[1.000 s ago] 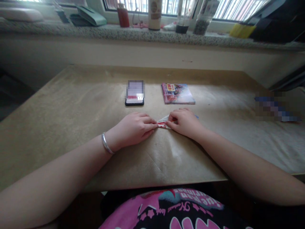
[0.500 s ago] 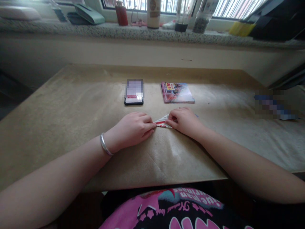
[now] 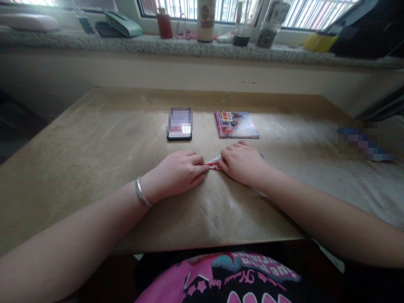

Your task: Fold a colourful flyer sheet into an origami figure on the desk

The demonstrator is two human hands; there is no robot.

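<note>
Holding a folded paper point(image 3: 213, 163) at frame centre, both hands on it, flat on the worktop point(image 3: 78, 168). Left hand point(image 3: 183, 170), left of centre: fingers together, narrow, fingertips on the paper's left tip. Right hand point(image 3: 244, 164), right of centre: fingers curled narrow around the paper, thumb near its lower edge, most of the sheet hidden underneath. Visible bit is a thin white wedge with red print; a blue corner pokes out right of the right hand. Silver bangle point(image 3: 142, 192) on the left wrist. Phone point(image 3: 179, 135) lies above the left hand, upper middle of frame, screen pixelated. Stack of printed sheets point(image 3: 240, 126) sits to its right, above the right hand, well apart from the phone. Pixelated blue item point(image 3: 362, 143) at right of frame, can't identify. Speckled sill point(image 3: 176, 47) across the top carries a red bottle point(image 3: 165, 26) and a cream bottle point(image 3: 205, 25).
</note>
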